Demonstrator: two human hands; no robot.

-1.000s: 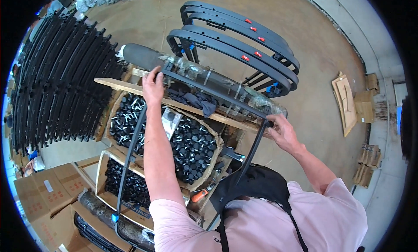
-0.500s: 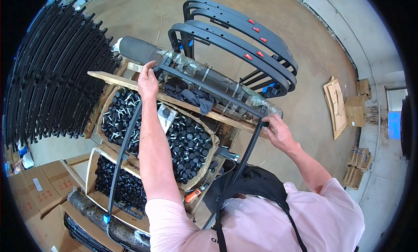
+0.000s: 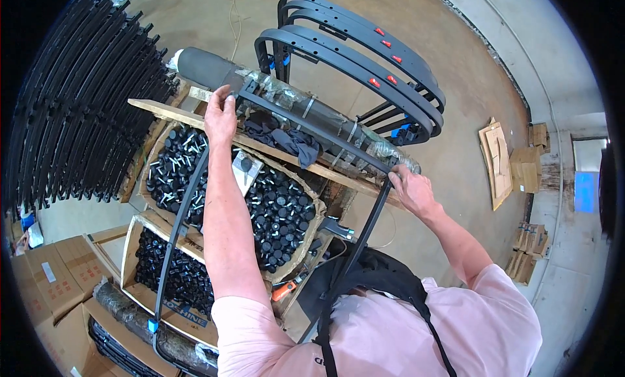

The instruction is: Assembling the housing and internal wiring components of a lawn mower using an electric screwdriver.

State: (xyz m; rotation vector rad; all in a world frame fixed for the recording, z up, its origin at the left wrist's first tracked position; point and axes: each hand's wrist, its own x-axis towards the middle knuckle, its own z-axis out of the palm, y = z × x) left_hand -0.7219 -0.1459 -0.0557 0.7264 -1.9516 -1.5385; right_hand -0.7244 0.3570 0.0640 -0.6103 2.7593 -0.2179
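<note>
A black metal tube frame (image 3: 312, 129) lies across a padded roller, its crossbar between my hands and its long sides running back toward me. At its far left corner my left hand (image 3: 220, 120) is closed, thumb and fingers pinching a small black round-headed screw, mostly covered by the fingertips. My right hand (image 3: 412, 191) pinches at the right corner, its fingers round a similar black screw now hidden under them. Below my left arm an open carton of black round-headed screws (image 3: 283, 214) holds a white box (image 3: 247, 172) on top.
Curved black frames (image 3: 351, 51) with red clips stand beyond the wrapped roller (image 3: 202, 69). Stacked black tubing (image 3: 78, 103) rises at left. A second carton of small black parts (image 3: 169, 266), a power tool (image 3: 335, 228), a dark cloth (image 3: 293, 146) and a wooden plank (image 3: 166, 113) are near.
Fingers of both hands have shifted round the screws at the frame corners; the right hand now covers the black head seen earlier. The view has moved slightly. The frame stays on the roller.
</note>
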